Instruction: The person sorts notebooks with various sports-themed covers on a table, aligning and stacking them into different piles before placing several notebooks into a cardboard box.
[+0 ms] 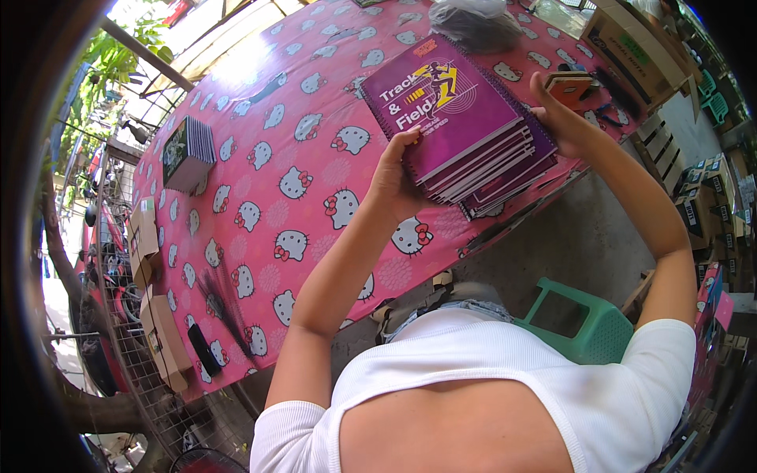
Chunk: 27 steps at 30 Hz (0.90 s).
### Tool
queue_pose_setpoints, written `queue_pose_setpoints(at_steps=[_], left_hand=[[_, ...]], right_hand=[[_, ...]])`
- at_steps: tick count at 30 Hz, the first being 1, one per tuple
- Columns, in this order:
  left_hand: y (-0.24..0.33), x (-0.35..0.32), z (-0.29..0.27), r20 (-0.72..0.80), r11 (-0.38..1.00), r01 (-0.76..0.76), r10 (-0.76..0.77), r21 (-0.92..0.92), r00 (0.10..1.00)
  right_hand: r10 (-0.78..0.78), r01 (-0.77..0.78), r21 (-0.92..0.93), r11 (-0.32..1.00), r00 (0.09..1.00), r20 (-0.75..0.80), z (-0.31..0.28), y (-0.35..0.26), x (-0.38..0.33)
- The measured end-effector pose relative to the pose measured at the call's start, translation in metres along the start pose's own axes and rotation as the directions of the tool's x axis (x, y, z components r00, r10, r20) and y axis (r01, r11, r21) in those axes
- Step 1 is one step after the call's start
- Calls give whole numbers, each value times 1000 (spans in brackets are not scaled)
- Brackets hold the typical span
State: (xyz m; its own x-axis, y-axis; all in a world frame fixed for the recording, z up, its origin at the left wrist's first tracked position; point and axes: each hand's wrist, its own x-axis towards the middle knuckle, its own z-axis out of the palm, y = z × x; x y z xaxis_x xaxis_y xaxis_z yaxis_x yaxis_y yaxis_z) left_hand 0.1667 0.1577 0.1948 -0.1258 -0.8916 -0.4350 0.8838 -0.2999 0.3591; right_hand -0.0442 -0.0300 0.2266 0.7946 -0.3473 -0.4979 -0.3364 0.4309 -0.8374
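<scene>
A thick stack of purple spiral notebooks [461,150] lies between my two hands at the far right of the table. The top cover carries a runner figure in white and yellow. My left hand [397,180] grips the stack's near left corner, thumb on the top cover and fingers hidden underneath. Against the right side rests my right hand [564,126], its thumb pointing up and its other fingers mostly hidden behind the notebooks. The lower notebooks are fanned out unevenly toward me. Just beyond my right hand is a small orange-brown item [569,88].
The table has a pink cloth [260,209] with cartoon cat faces. On it stand a dark notebook stack [189,155], thin dark wires [225,315], a black object [203,351] and a plastic bag [477,25]. A cardboard box [631,59] is far right; a green stool [587,323] is near me.
</scene>
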Motion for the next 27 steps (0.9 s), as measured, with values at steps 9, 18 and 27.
queue_pose_setpoints(at_steps=[9,18,27], left_hand=[[-12,23,10,40,966,-172,168,191,985],[-28,16,-43,315,899,-420,366,124,876],[-17,-54,-85,478,868,-478,365,134,799]], right_hand=[[-53,39,-125,991,992,-110,2,-14,17],[-460,279,-472,836,826,-326,55,17,-17],[-830,690,-516,508,551,-80,129,66,-32]])
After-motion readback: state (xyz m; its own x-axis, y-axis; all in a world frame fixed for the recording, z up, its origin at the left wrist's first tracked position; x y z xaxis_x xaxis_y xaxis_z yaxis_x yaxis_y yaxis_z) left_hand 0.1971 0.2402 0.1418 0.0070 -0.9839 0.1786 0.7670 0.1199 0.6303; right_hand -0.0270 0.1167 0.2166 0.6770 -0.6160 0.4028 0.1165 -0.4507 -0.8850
